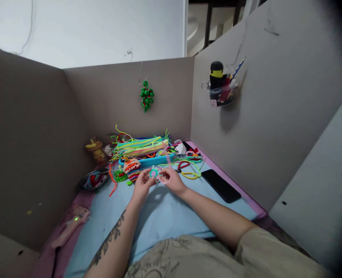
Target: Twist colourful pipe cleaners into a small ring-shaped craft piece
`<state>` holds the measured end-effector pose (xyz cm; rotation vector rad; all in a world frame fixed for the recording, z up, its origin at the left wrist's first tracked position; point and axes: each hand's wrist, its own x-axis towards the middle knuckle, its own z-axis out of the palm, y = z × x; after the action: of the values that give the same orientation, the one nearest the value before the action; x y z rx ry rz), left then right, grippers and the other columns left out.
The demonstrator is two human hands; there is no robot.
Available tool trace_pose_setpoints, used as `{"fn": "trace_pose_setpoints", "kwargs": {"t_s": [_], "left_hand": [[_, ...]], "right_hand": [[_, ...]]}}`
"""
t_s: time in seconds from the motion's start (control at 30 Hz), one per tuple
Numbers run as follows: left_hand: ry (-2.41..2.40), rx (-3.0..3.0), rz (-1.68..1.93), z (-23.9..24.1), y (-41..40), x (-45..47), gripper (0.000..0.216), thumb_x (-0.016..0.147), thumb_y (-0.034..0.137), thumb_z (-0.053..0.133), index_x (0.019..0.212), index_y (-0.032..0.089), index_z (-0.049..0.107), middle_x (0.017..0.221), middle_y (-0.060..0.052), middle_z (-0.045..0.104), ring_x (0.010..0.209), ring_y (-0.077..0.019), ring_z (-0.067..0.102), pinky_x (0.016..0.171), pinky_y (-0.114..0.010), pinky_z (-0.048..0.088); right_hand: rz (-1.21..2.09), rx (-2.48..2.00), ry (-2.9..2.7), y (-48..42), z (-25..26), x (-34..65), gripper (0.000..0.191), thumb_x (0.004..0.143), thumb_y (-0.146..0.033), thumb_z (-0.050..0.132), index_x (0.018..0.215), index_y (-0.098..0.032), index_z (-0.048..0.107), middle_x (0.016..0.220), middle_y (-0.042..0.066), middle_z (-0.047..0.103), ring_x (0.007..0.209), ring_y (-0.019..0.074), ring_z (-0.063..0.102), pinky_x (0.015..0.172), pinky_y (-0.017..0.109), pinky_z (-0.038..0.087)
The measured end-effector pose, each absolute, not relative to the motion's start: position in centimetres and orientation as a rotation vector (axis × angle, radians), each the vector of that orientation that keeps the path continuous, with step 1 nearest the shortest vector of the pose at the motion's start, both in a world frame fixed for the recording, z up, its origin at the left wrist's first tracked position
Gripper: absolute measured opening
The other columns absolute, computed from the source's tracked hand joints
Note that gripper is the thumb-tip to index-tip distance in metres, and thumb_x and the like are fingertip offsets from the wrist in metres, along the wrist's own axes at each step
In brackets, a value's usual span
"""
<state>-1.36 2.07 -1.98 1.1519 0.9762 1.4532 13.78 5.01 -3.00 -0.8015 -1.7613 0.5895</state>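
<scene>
Over the middle of the tabletop (109,216), the left hand (142,183) and right hand (173,180) are pinching a small teal-and-pink coil (153,173). Toward the far edge, colorful fuzzy stems (140,146) are lying over a blue tray (150,161).

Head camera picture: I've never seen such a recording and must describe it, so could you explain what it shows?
There is no machine: someone works bare-handed, and the camera on their head looks forward and down. The left hand holds a small round teal-and-pink piece; the right hand is at its edge, its exact grip too small to make out. Beyond them sits a blue tray under a heap of colourful fuzzy strands; a black phone lies on the blue cloth, to the right.
</scene>
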Motion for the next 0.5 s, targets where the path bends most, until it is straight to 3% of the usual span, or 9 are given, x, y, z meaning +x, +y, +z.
{"fn": "trace_pose_setpoints", "kwargs": {"t_s": [0.5], "left_hand": [[1.014,1.306,1.474,-1.91,1.76,-0.81,0.043,0.065,0.031,0.069,0.101,0.017,0.052,0.081,-0.003,0.061,0.069,-0.0140,0.058,0.062,-0.027,0.049]], "right_hand": [[0.636,-0.853,-1.690,4.31,-2.84,13.36,0.007,0.074,-0.024,0.059,0.072,-0.017,0.058,0.075,0.001,0.051,0.065,0.0124,0.047,0.059,0.024,0.039]]}}
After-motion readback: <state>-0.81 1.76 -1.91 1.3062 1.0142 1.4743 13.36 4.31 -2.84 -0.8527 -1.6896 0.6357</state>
